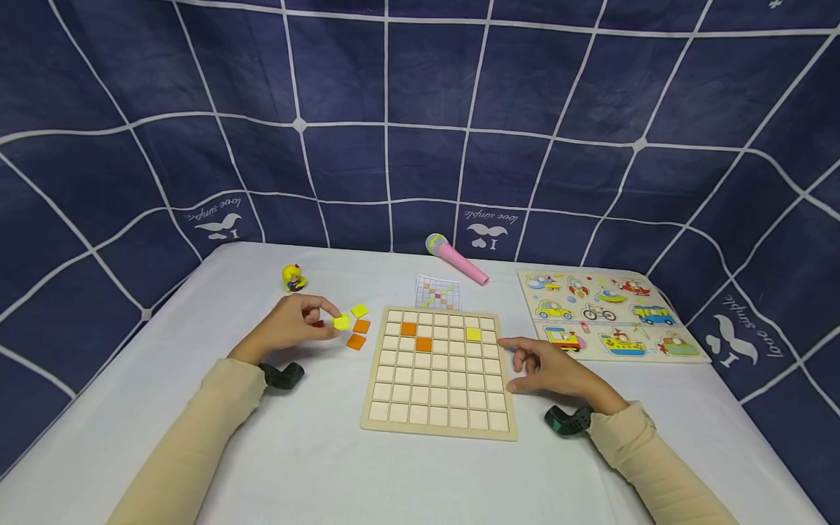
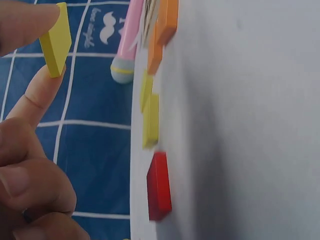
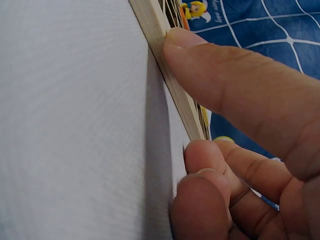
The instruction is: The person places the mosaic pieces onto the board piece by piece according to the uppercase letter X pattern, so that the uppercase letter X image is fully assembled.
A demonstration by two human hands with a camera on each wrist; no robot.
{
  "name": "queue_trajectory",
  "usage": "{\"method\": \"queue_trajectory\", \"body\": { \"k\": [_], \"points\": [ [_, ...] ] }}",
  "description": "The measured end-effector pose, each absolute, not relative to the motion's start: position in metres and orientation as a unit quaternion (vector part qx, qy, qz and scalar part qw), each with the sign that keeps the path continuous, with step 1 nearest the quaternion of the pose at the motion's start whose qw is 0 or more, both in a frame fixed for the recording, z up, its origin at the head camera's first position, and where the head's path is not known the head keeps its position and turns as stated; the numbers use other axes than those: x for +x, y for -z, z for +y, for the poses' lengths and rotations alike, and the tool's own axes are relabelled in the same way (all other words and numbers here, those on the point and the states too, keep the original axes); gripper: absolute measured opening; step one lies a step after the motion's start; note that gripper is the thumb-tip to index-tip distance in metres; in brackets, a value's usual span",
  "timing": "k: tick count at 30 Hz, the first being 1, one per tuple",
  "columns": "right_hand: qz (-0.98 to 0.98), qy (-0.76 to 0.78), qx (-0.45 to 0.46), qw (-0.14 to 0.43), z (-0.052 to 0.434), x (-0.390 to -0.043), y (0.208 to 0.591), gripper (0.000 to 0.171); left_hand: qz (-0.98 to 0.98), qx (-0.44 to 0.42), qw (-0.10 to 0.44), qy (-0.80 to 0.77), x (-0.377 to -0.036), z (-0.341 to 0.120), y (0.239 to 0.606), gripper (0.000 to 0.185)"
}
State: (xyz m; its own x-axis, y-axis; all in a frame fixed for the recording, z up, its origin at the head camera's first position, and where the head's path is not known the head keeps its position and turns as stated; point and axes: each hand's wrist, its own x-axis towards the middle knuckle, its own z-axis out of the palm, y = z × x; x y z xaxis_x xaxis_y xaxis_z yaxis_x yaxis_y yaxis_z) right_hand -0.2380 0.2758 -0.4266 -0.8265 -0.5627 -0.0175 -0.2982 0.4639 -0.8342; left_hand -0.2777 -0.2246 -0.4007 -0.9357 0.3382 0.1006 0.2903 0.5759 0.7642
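Observation:
My left hand (image 1: 292, 321) pinches a yellow square tile (image 2: 59, 42) between thumb and index finger, raised off the table. Beneath and beside it lie a red tile (image 2: 160, 187), yellow tiles (image 2: 151, 121) and orange tiles (image 1: 356, 341). To their right is a wooden grid board (image 1: 440, 434). Two orange squares (image 1: 424, 344) and one yellow square (image 1: 473, 334) sit in its upper rows. At the board's right edge rests my right hand (image 1: 554, 368), thumb (image 3: 200, 65) against the rim and the other fingers loosely bent; it grips nothing.
Behind the board lies a printed pattern card (image 1: 437, 293), partly covered by its top edge. A pink toy microphone (image 1: 462, 264) is farther back. A yellow-haired figurine (image 1: 293, 278) stands at back left, and a vehicle puzzle board (image 1: 604, 317) lies at right.

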Motion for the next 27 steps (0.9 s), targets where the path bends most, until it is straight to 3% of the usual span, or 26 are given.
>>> {"method": "queue_trajectory", "body": {
  "k": [27],
  "points": [
    [0.844,0.446,-0.259,0.146,0.276,-0.238,0.426,0.078,0.884,0.221,0.045,-0.410,-0.278,-0.156,0.385,0.026]
  ]
}}
